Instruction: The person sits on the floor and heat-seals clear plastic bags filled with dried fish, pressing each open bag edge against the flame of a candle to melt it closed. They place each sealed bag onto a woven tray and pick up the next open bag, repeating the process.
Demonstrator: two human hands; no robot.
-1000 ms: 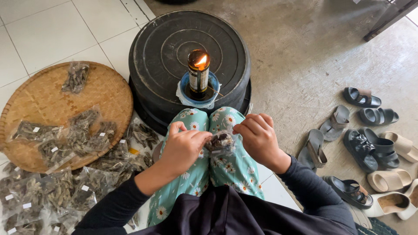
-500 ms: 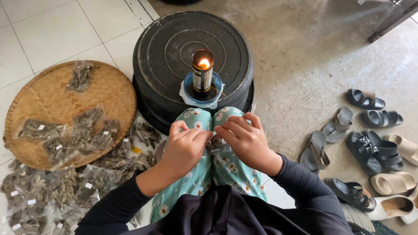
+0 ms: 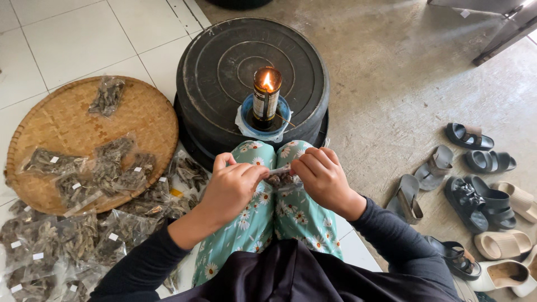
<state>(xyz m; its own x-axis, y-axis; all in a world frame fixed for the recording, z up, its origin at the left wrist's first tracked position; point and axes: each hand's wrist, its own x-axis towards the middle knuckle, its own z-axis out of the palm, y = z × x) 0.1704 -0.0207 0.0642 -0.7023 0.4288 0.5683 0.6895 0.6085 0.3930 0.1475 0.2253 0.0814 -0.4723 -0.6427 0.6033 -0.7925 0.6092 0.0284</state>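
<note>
My left hand and my right hand meet over my knees and together pinch a small clear plastic packet of dark dried bits. The packet's top edge is stretched between the fingers of both hands; most of the bag is hidden behind them. Just beyond my knees a lit bottle lamp burns in a blue dish on top of an upturned black tub.
A round woven tray on the left carries several filled packets. More packets lie heaped on the white tiles by my left leg. Several sandals and slippers are scattered on the concrete floor at right.
The view has shifted slightly. My hands have drawn closer together on the packet over my knees, and the packet is now more covered by my fingers.
</note>
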